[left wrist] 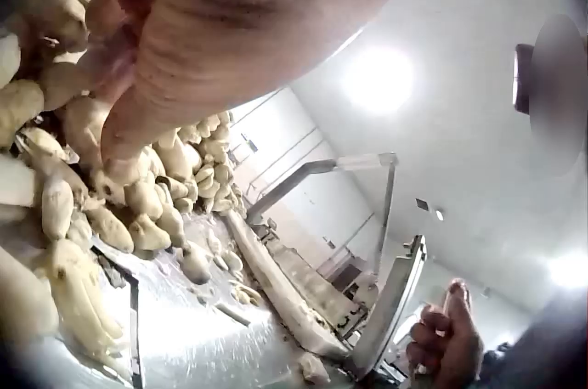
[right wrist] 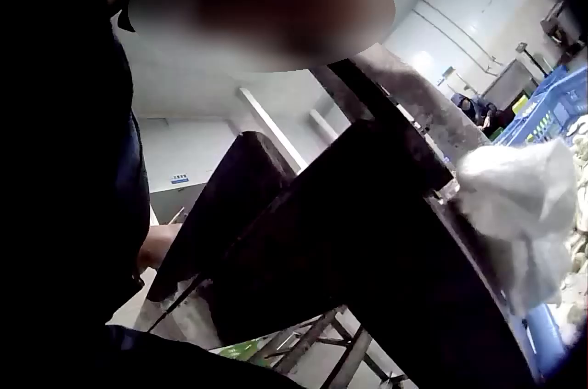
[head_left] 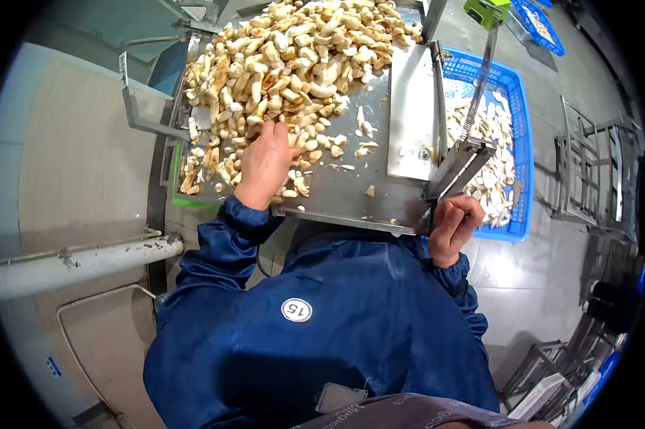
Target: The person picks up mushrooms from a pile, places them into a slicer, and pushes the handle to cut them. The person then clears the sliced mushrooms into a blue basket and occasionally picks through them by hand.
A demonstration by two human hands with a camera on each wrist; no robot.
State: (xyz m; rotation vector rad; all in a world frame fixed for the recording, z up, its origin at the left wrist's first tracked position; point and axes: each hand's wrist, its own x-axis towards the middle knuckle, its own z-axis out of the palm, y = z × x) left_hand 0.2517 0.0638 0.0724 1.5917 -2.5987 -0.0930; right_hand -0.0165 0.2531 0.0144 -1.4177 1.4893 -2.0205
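Observation:
My left hand (head_left: 265, 161) reaches into the near side of a heap of pale tan mushrooms (head_left: 283, 53) on a metal tray (head_left: 336, 193). In the left wrist view the thumb (left wrist: 124, 136) points down among the mushrooms, and the fingertips are hidden; I cannot tell whether they hold one. My right hand (head_left: 454, 225), its fingers curled in with the thumb against them, is beside the near end of a metal lever (head_left: 462, 168). Nothing shows in its grasp. The right wrist view is mostly dark there.
Right of the tray stands a blue crate (head_left: 526, 150) holding pale sliced pieces (head_left: 490, 189). A metal plate (head_left: 412, 107) and a spring (head_left: 482, 79) stand between them. A crumpled white thing (right wrist: 519, 214) shows in the right wrist view. A white pipe (head_left: 86, 264) runs at the left.

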